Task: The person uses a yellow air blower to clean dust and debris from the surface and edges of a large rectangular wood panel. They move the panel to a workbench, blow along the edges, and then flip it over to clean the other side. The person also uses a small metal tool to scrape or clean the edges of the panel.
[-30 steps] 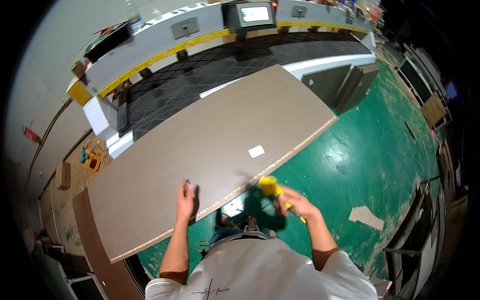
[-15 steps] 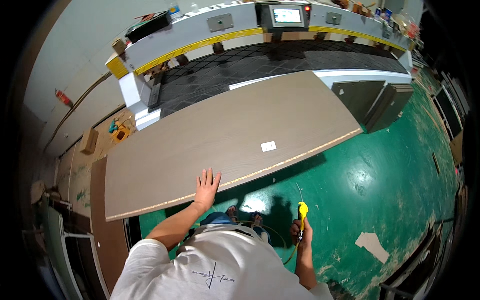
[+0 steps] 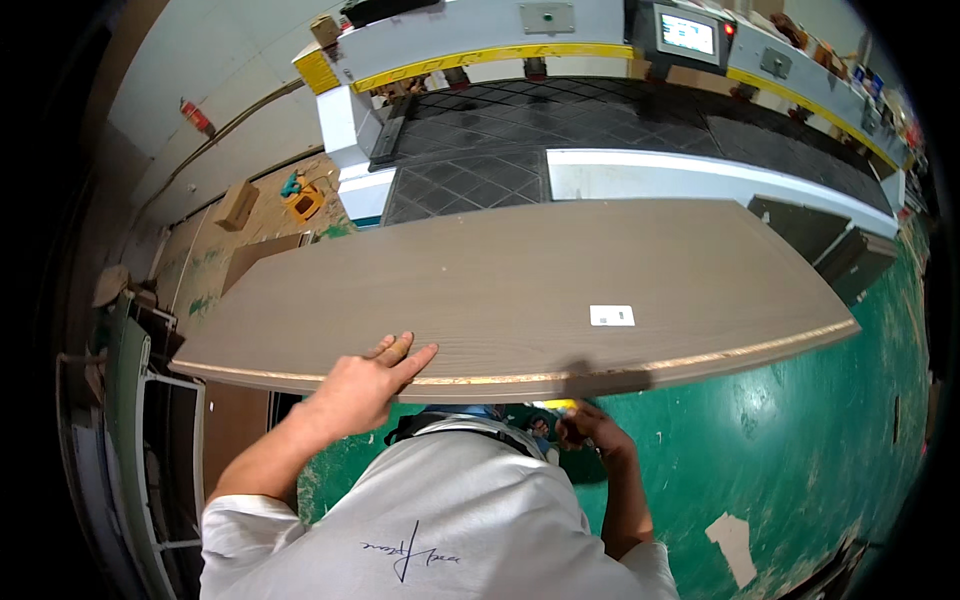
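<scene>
A large brown wood-grain board (image 3: 480,270) lies across the view in front of my body, with a raw chipboard strip along its near edge. My left hand (image 3: 365,385) rests on that near edge, left of the middle. Its fingers are stretched apart on the top face, and its thumb is not clearly visible. A small white label (image 3: 612,316) sits on the board, right of the middle. Below the near edge my right hand (image 3: 595,430) is closed around a yellow air blow gun (image 3: 556,404). The board and the hand hide most of the gun.
Beyond the board stands a machine with a black ribbed bed (image 3: 560,120), a yellow-striped beam and a screen (image 3: 687,33). Dark panels (image 3: 855,262) lean at its right. Framed panels (image 3: 170,430) stand at left. A board scrap (image 3: 733,548) lies on the green floor.
The board now sits squarer to my body, its right end nearer. My right hand has come inward with the blow gun, which has gone mostly under the board's edge. My left hand stays on the board.
</scene>
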The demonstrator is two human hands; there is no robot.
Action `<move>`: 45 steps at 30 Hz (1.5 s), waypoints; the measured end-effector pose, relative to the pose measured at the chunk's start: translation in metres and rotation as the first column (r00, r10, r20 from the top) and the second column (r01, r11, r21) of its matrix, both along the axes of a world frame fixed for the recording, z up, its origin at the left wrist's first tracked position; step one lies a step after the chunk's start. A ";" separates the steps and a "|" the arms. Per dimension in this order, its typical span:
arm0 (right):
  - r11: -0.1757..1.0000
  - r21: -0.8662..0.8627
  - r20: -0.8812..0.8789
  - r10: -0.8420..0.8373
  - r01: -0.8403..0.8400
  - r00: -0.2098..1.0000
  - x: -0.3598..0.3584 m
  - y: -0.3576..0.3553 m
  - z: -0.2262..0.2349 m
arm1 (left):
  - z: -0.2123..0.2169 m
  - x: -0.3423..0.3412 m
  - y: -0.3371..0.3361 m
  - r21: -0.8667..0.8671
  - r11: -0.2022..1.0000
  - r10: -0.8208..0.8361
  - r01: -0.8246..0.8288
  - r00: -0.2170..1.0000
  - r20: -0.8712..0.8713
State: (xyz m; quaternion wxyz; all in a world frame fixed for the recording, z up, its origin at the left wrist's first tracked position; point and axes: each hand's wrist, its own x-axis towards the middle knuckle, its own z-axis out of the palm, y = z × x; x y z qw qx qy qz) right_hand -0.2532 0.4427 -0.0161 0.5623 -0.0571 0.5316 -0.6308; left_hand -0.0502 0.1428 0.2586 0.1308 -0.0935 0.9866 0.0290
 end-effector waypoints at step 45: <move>0.869 0.263 0.075 -0.451 0.419 0.889 0.019 -0.105 0.096 | -0.138 -0.467 -0.487 0.494 0.804 0.478 -0.330 0.854 -0.206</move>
